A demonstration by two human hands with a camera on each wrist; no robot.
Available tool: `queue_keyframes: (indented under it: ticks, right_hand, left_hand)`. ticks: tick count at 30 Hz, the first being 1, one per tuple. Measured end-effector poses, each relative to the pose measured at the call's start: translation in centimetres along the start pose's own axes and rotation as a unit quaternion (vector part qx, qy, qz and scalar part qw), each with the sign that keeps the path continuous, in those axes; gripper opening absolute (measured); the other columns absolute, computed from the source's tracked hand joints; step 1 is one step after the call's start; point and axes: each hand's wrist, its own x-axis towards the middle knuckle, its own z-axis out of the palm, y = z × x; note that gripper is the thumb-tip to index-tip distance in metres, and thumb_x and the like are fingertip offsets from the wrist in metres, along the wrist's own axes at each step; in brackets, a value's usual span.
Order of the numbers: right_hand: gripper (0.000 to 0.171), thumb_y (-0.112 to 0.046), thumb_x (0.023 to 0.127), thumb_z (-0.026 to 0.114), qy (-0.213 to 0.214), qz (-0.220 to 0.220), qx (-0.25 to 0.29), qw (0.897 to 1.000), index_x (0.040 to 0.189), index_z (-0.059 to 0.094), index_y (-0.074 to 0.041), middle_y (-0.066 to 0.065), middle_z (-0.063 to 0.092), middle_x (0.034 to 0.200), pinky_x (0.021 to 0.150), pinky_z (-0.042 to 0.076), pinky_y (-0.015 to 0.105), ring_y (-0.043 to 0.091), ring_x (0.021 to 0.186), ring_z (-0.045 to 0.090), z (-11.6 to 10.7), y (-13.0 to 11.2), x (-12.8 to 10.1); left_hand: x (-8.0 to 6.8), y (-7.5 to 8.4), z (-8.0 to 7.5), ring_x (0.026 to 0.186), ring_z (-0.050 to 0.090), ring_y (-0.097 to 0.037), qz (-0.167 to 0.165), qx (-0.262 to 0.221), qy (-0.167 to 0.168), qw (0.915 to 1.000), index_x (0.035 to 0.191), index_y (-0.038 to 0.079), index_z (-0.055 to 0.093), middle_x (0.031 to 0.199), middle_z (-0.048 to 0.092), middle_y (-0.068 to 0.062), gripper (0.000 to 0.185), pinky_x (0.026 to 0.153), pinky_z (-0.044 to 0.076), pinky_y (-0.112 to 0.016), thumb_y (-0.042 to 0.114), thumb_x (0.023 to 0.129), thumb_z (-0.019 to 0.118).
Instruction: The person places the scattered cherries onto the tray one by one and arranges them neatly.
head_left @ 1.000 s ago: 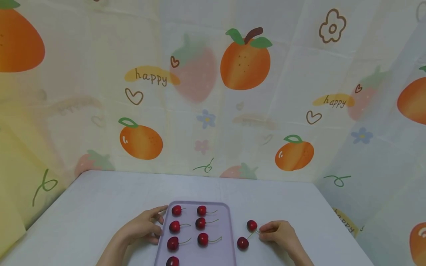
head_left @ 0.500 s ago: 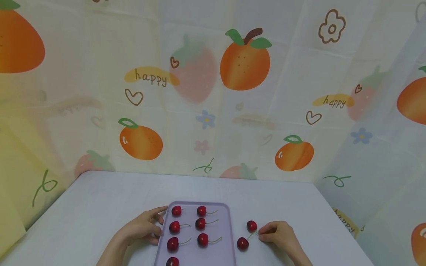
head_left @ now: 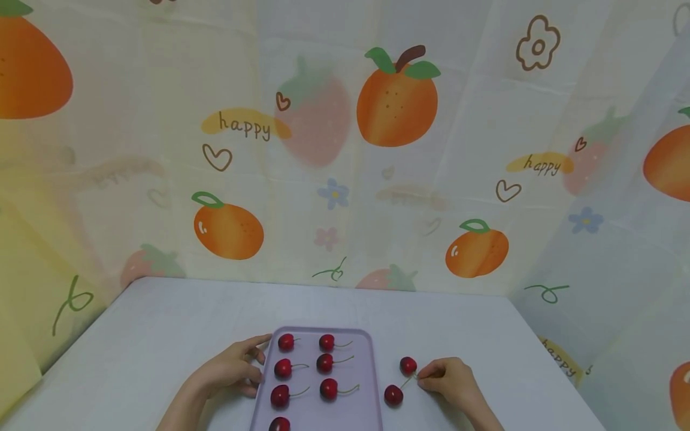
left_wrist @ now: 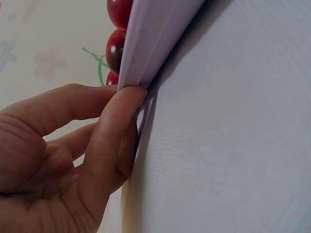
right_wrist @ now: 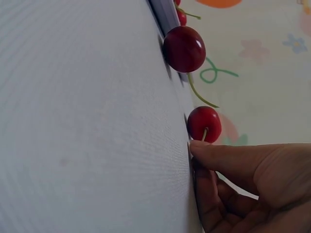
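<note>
A lilac tray [head_left: 353, 413] holds red cherries with green stems in two columns. My left hand [head_left: 232, 366] is at its left side; in the left wrist view the thumb [left_wrist: 114, 119] rests on the tray's outer wall [left_wrist: 153, 46], the index finger [left_wrist: 77, 99] at its rim. Right of the tray, two cherries lie on the table: a bright red one [head_left: 408, 365] and a darker one [head_left: 393, 395]. My right hand [head_left: 450, 380] pinches the bright cherry's stem [right_wrist: 204, 134] between thumb and finger; the fruit sits just beyond the fingertips.
The table has a white cover [head_left: 188, 305]. Behind it hangs a pale curtain [head_left: 377, 233] printed with oranges, strawberries and the word happy, which also runs along the right side. A yellow surface [head_left: 21, 335] stands at the left edge.
My right hand has shifted very slightly left, its fingertips staying by the bright cherry's stem. The left hand, tray and cherries look the same.
</note>
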Motion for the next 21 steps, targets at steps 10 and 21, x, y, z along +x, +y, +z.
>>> queue_keyframes:
  ticks: [10,21]
  right_hand:
    - [0.011,-0.018,0.074,0.083,0.005,0.01,0.009,1.0,0.082,0.077,-0.012,-0.001,0.074,0.077,0.065,0.048,0.021,0.008,0.074,0.061,0.13,0.22,0.19]
    - [0.01,-0.017,0.074,0.082,0.011,0.034,0.018,0.999,0.08,0.076,-0.012,-0.003,0.072,0.075,0.065,0.047,0.022,0.009,0.072,0.058,0.21,-0.12,0.24]
  left_hand:
    - [-0.06,-0.1,-0.1,0.068,0.056,-0.018,0.009,-0.004,-0.005,0.9999,0.152,0.004,0.033,0.108,0.049,-0.013,0.088,0.06,0.06,-0.03,-0.004,0.072,0.068]
    - [-0.16,-0.11,-0.17,0.068,0.056,-0.018,0.015,-0.005,-0.008,0.9998,0.152,0.003,0.033,0.108,0.049,-0.013,0.088,0.06,0.06,-0.03,-0.004,0.072,0.068]
